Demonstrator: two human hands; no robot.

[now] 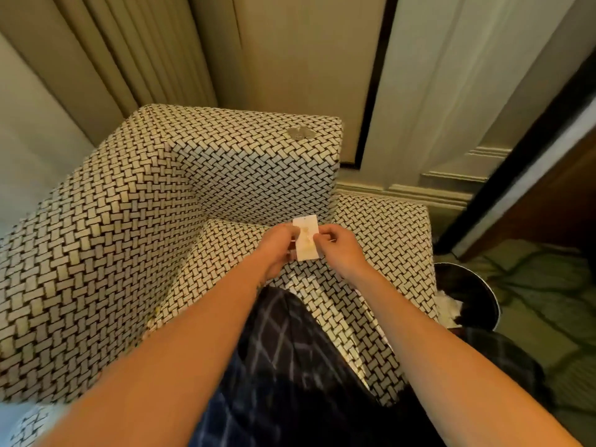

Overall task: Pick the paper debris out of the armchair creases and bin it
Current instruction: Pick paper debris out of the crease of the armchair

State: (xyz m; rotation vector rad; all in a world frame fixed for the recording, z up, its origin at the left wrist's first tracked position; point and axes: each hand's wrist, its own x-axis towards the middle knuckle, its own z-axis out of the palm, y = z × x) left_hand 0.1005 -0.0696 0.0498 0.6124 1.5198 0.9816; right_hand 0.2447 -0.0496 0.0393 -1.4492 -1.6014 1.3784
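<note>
We hold a small white rectangular paper card (306, 241) between both grips: our left grip (277, 246) pinches its left edge, our right grip (342, 248) its right edge. The card sits just above the seat of the cream-and-black basket-weave upholstered armchair (129, 237). A round black bin (491, 296) holding white scraps stands beside the seat, on our right.

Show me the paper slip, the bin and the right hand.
paper slip (306, 241): head view, middle of its pale face.
bin (472, 285): head view, dark inner wall below the rim.
right hand (340, 250): head view, back of the hand.
</note>
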